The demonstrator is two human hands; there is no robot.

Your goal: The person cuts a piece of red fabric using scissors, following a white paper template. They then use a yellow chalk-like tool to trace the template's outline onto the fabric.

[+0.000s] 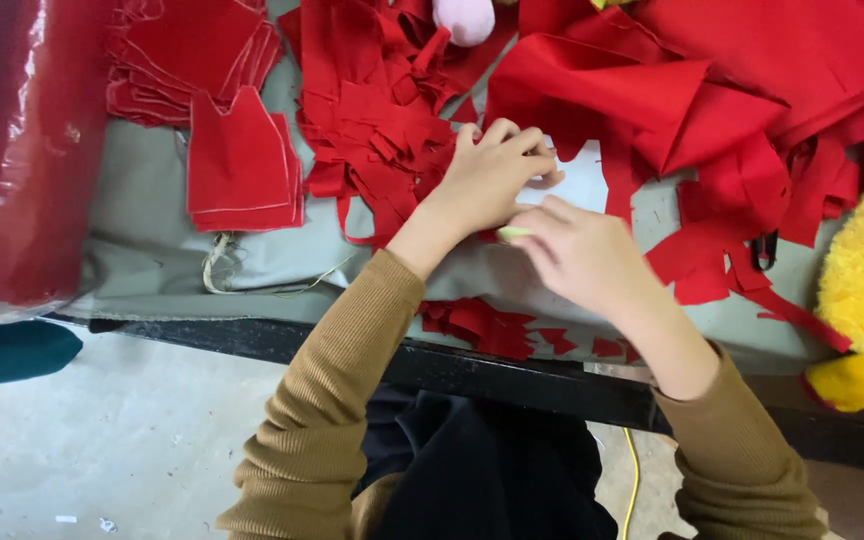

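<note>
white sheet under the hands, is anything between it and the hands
Nothing visible does: the left hand presses on the white sheet, and the right hand lies at its near edge holding a small pale green piece. Red scraps lie beside it.

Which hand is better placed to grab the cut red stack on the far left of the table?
Left, probably. The left hand lies on the same side as the cut red stack, and looks free. The right hand is farther away and pinches a small pale piece.
</note>
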